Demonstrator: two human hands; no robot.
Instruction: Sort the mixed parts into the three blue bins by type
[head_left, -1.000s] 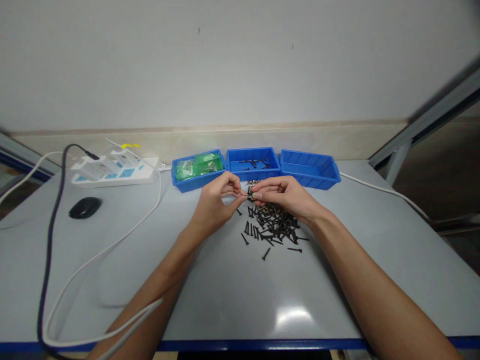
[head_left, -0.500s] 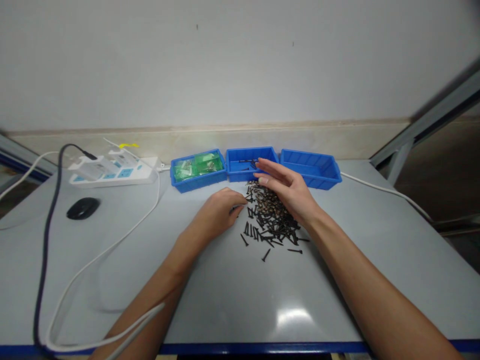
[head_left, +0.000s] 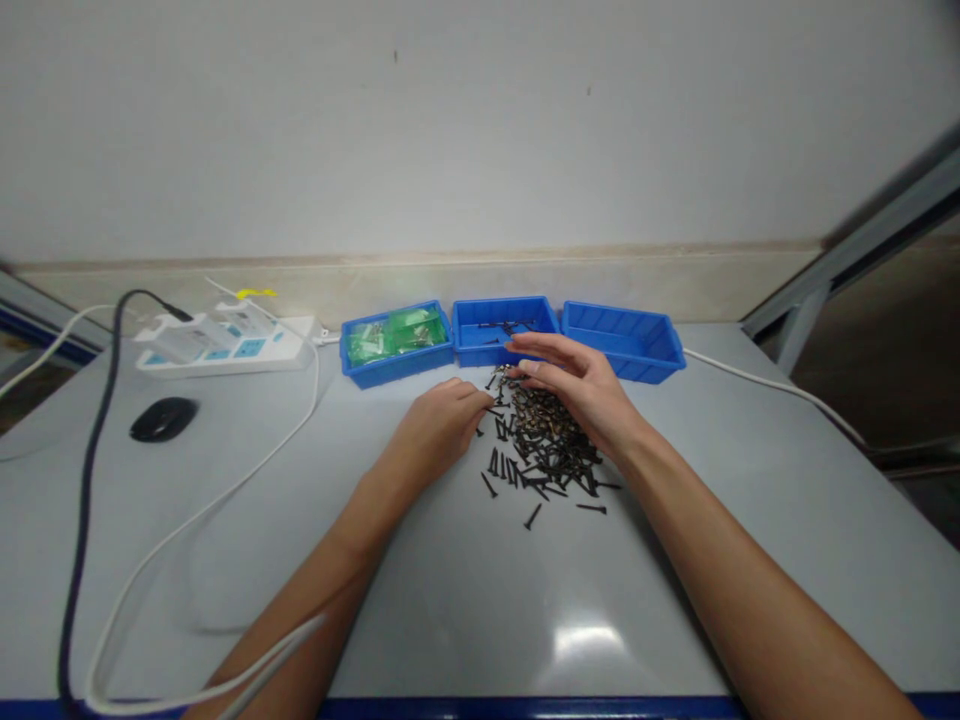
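Observation:
A pile of dark screws [head_left: 559, 445] lies on the grey table, with bronze-coloured ones at its far side. My left hand [head_left: 450, 415] is closed at the pile's left edge, its fingertips pinched on a screw [head_left: 498, 405]; the rest of the grip is hidden. Over the far right of the pile, my right hand [head_left: 581, 380] is open, thumb and fingers apart, with nothing visible in it. Its fingertips are by the front rim of the middle blue bin [head_left: 469, 352], which has several dark screws in it.
The left blue bin [head_left: 367, 376] holds green-tinted packets [head_left: 412, 330]. A right blue bin [head_left: 637, 343] stands beside the middle one. At left are a white power strip [head_left: 281, 345], a black mouse [head_left: 163, 419] and cables; a white cable [head_left: 225, 490] runs across my left forearm.
My right hand has drawn slightly back towards me, showing more of the screws in the middle bin. The left hand has turned a little, and its grip is now more hidden.

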